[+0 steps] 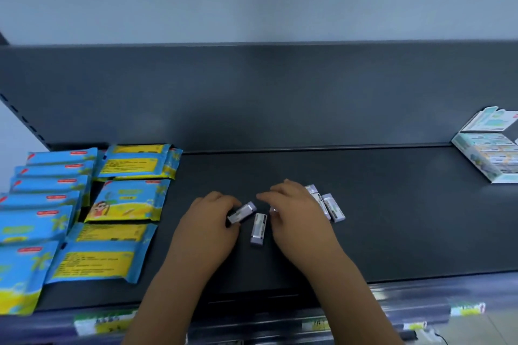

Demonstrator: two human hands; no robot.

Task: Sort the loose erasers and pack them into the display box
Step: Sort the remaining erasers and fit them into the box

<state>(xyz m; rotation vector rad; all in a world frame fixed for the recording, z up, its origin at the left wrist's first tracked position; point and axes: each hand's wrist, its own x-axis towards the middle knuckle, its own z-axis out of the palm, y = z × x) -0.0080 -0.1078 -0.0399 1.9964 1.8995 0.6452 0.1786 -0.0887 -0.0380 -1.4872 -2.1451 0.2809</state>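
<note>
Well to the left of the left fingers, blue-and-yellow packets lie in overlapping rows on the dark shelf. They are stock of another kind and play no part in this job.

The left hand rests low on the shelf with its fingers curled round the near end of the held eraser. This is a small white block in a pale lilac sleeve, and its free end points up and right, out past the fingertips. Gripping it by one end probably leaves the printed sleeve readable, which would help in sorting it.

Just right of those fingertips, between the two hands, a lone eraser lies flat and untouched, its length running toward the person.

The right hand arches palm down, its fingers bent and reaching left. A small pale glint shows under the thumb, but I cannot tell whether the fingers have hold of anything or only hover. Behind the knuckles and partly hidden by them, a cluster of erasers lies side by side and touching, so it looks like a batch already gathered to one side.

Far to the right of both hands, at the back of the shelf, stands the display box with its lid flap tipped back. It already holds rows of erasers, which suggests packing is partly done. The loose erasers will have to be carried right across the shelf to reach it.
</note>
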